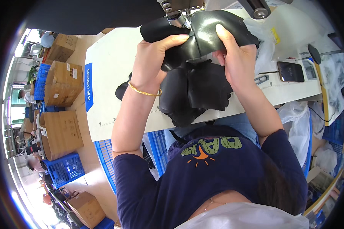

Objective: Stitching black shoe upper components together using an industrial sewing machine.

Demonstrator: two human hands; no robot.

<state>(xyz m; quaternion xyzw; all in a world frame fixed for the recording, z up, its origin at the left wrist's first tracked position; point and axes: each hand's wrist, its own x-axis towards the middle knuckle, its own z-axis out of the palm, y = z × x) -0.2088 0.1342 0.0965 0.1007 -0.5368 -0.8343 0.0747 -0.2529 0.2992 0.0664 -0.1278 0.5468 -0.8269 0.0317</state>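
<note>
- While I stand here looking on, the biggest thing I see is the pale worktop (111, 76), spread out in front of the person.
- Next is the machine (176, 5), hanging over the worktop, with a little shiny foot (186, 26) at its low end.
- A floppy black pile (208, 89) lies on the worktop, close to the person's tummy.
- The black piece (206, 28) is past the pile, right at the foot. It is long from left to right, but its seam (195, 44) goes the other way, from near the foot back toward the person.
- The left hand (151, 57) grips the left part, thumb on top. That thumb's tip is just beside the seam and the foot, so this hand is the nearer one. I cannot see most of its fingers.
- The right hand (238, 63) pinches the right part, thumb on top, fingers curled below.
- A dark phone (291, 71) lies off to the right.
- A thin gold bracelet (153, 94) circles the left wrist.
</note>
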